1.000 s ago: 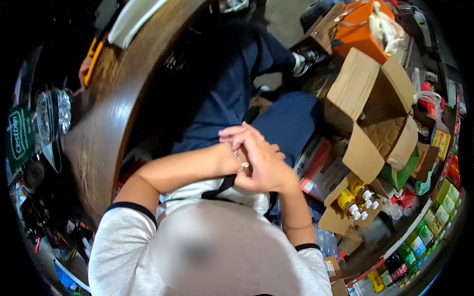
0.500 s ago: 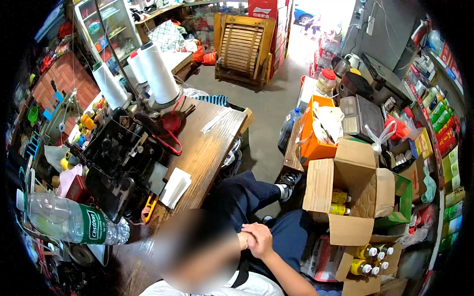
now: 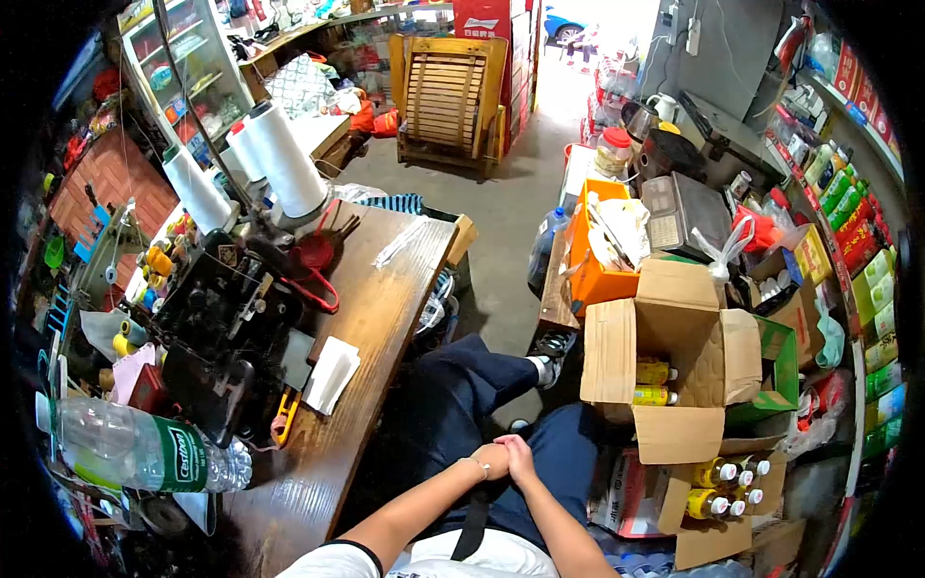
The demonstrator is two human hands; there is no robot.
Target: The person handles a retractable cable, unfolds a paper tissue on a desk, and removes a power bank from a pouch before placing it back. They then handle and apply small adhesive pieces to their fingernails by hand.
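My left hand rests in my lap on dark blue trousers, with a thin bracelet at its wrist. Against it lies my right hand, its fingers closed round the left hand. The left fingers are mostly hidden by this clasp, and no object shows between the hands. To the left, a wooden sewing table carries a black sewing machine, a folded white paper and a yellow-handled cutter. A large clear plastic bottle lies at its near left.
On the right stands an open cardboard box with yellow bottles, above a carton of several white-capped bottles. Behind it is an orange box. White thread cones stand at the table's back; a folded wooden chair stands farther off.
The view has shifted slightly, so surroundings sit further left. A blurred patch over the left arm is gone. My right hand has moved from over the left wrist to beside the left hand.
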